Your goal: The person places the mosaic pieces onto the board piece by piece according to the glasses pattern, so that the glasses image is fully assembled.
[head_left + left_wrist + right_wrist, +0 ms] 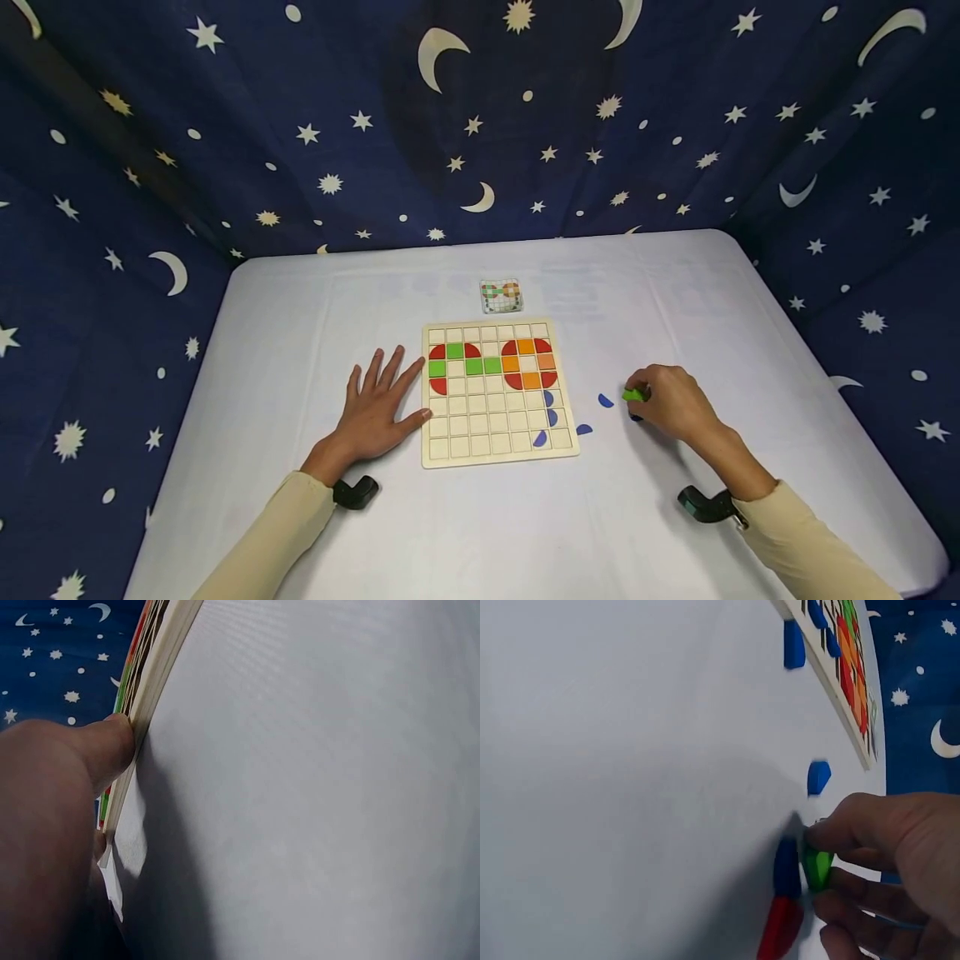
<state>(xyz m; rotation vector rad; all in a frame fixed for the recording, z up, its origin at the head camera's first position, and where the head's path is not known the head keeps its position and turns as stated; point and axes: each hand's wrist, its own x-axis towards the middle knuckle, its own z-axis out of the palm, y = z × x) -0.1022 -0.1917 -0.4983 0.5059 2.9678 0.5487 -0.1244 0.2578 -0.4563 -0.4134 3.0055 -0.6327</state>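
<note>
On the table lies a wooden grid board [480,425] with red rounded, green square and orange square pieces in its upper rows and a few blue rounded pieces [540,438] at lower right. My left hand [378,417] is spread flat, its thumb and index fingertip touching the board's left edge. To the right of the board, my right hand [671,404] pinches a green piece [817,868] between thumb and fingers, just over the table. Close beside that piece are a blue piece [787,866] and a red piece [780,930], mostly hidden in the head view.
Two loose blue pieces, one nearer the board [584,429] and one nearer my right hand [605,401], lie on the white-covered table [480,533]. A small pattern card [501,296] sits behind the board. Dark blue curtains [480,167] with moons and stars surround the table's back and sides.
</note>
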